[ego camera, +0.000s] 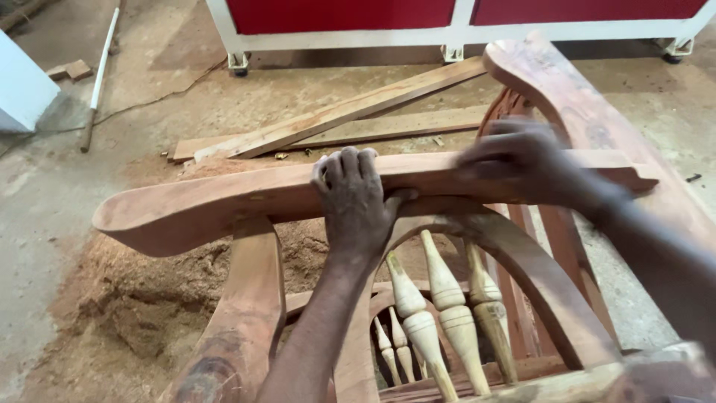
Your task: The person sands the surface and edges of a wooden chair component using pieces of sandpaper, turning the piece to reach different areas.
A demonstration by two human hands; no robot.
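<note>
Left hand at centre, fingers curled over a curved wooden armrest, right hand at 2 o'clock, blurred, fingers wrapped on the same rail, turned spindles at 6 o'clock, planks at 12 o'clock.

No packages, labels, signs or screens are being shown anywhere in the view.
</note>
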